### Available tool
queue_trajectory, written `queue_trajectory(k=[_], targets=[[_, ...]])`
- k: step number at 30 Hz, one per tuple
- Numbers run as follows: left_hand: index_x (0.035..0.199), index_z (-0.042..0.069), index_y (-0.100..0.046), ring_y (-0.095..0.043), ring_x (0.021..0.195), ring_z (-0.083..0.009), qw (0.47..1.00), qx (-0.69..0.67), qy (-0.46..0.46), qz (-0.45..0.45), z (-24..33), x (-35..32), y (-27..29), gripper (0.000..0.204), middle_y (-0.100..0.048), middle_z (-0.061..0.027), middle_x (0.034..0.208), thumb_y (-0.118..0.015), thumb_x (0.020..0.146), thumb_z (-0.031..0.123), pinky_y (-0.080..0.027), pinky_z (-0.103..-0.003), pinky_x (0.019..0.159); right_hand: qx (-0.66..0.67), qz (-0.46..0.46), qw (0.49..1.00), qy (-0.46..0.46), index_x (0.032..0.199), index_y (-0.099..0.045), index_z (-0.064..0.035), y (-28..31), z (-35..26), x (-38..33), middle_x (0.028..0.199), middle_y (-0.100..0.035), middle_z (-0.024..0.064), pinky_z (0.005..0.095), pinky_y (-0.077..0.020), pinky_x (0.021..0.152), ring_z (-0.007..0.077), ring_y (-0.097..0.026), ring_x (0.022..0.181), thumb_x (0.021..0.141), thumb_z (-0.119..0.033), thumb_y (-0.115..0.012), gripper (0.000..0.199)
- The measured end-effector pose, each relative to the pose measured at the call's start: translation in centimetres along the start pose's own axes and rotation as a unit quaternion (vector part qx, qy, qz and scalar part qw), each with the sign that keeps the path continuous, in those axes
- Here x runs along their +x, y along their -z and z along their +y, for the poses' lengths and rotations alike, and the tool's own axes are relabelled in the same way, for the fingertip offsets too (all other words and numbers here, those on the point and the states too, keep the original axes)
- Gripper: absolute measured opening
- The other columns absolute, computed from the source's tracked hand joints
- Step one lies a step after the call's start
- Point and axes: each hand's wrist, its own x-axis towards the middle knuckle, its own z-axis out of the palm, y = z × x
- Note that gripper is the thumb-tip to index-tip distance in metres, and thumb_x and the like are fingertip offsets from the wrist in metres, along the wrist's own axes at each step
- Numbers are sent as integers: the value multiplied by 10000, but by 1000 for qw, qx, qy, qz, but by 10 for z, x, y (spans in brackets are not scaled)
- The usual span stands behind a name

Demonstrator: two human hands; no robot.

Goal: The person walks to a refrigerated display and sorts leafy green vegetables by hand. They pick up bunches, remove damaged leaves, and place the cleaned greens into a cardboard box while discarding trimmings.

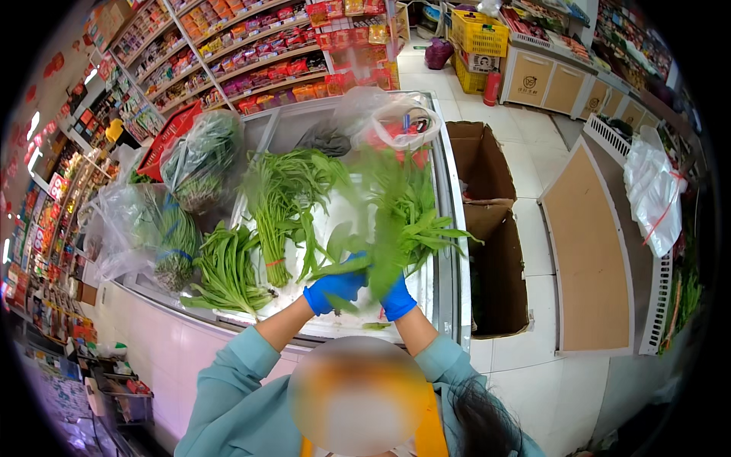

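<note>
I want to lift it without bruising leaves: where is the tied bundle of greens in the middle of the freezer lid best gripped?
Probably at the stem end of the tied bundle of greens, near the red band low on the stalks. The stems run packed and straight toward the person while the leaves fan out at the far end, so come from the near side, fingers wrapping across the stalks.

Both gloves — on the left hand [333, 291] and the right hand [397, 298] — are showing bright blue against the deep green leafy bunch [396, 221]. The sleeves [228, 396] are looking pale teal, the cardboard box [495, 251] brown, the basket [173, 135] red — the crates [478, 34] yellow.
</note>
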Motion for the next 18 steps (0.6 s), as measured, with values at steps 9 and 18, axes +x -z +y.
queue_trajectory(k=[9, 18], targets=[[1120, 15, -432, -552, 664, -162, 961, 205, -145, 117, -28, -30, 22, 349, -550, -124, 810, -539, 832, 183, -451, -275, 600, -195, 17, 979, 55, 1103, -524, -3, -41, -8, 12, 985, -590, 86, 288, -455, 785, 168, -550, 902, 825, -152, -565, 318], [1169, 21, -393, -593, 778, -223, 913, -380, 135, 58, -54, -49, 10, 352, -564, -169, 991, -441, 823, 59, -516, -301, 616, -474, -72, 844, -239, 1124, -525, 45, 10, -31, 16, 931, -620, 130, 254, -474, 699, 147, -595, 783, 776, -232, -629, 457]])
